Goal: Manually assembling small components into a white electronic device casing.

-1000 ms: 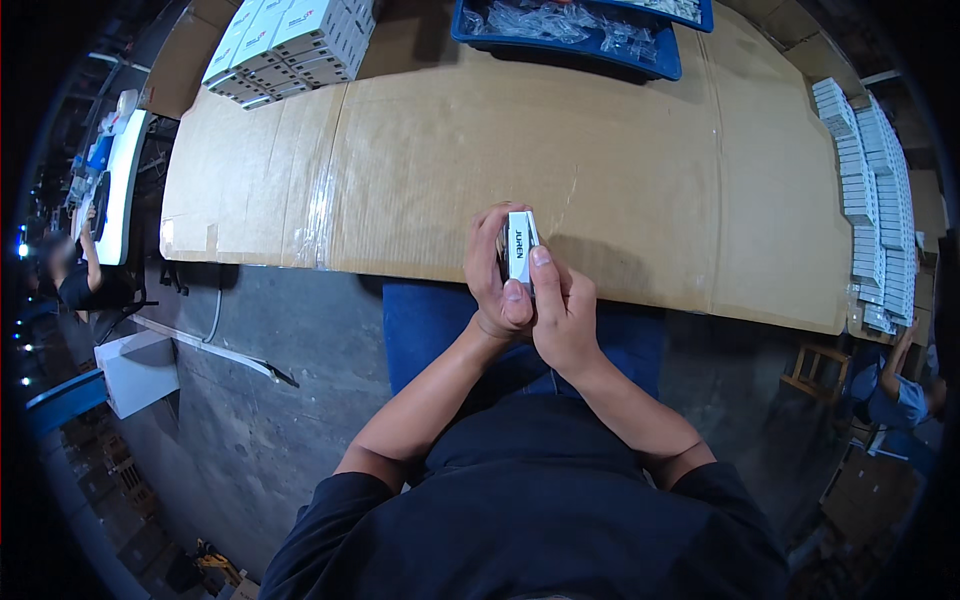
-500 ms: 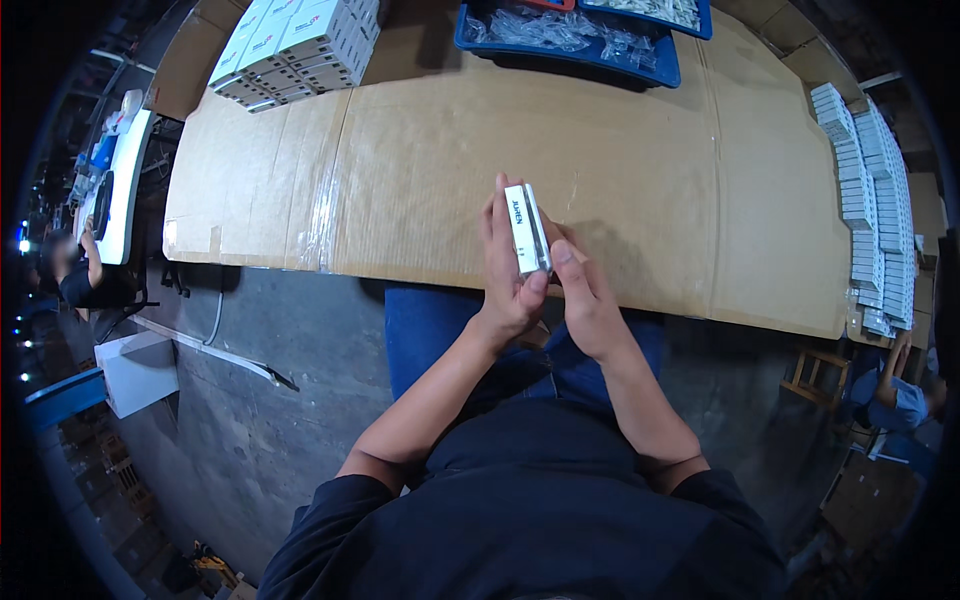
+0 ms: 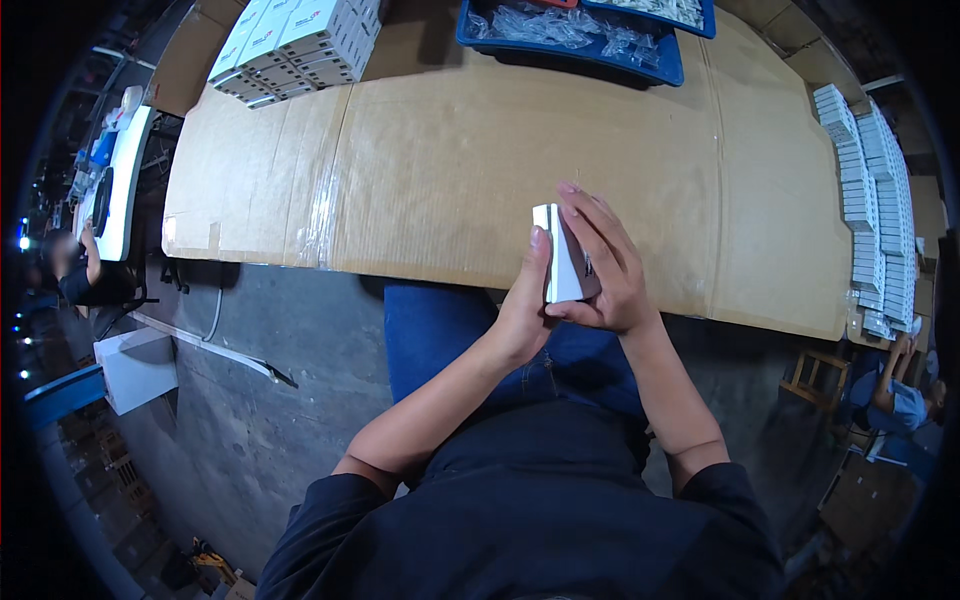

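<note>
A small white box (image 3: pixel 562 265) is held up between both my hands, just over the near edge of the cardboard-covered table (image 3: pixel 470 170). A thin groove runs along its narrow side, and its broad face on the right lies in shadow. My left hand (image 3: pixel 525 300) grips it from the left and below, thumb along the near-left side; the other fingers are hidden behind it. My right hand (image 3: pixel 615 265) is curved around the right side, fingertips at the far top edge and thumb at the bottom edge.
White boxes are stacked (image 3: pixel 290 50) at the far left. Blue trays (image 3: pixel 600 65) with clear plastic pieces stand at the far middle. Long stacks of white boxes (image 3: pixel 865 210) line the right edge. Other people work at the left and right sides.
The box has been turned in my hands, so its printed narrow side no longer faces up. Both hands have shifted slightly right, and my right fingers now reach over its far edge.
</note>
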The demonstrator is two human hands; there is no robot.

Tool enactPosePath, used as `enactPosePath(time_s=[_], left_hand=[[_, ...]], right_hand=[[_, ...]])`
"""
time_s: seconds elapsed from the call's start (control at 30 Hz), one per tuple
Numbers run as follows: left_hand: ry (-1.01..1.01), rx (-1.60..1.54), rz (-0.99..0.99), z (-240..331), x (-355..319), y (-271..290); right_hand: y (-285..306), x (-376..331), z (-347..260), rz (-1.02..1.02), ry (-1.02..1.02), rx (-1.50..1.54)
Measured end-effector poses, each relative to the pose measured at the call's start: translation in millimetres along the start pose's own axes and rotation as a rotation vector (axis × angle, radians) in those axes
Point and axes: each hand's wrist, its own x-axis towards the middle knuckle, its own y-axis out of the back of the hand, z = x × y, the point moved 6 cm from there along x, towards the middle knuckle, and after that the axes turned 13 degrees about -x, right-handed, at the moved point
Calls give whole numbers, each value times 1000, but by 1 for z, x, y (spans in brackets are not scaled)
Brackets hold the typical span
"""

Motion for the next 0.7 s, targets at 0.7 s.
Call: enactPosePath(time_s=[0.7], left_hand=[[-424,424,29,12,23,16]], right_hand=[[-40,-21,23,162,-683,864]])
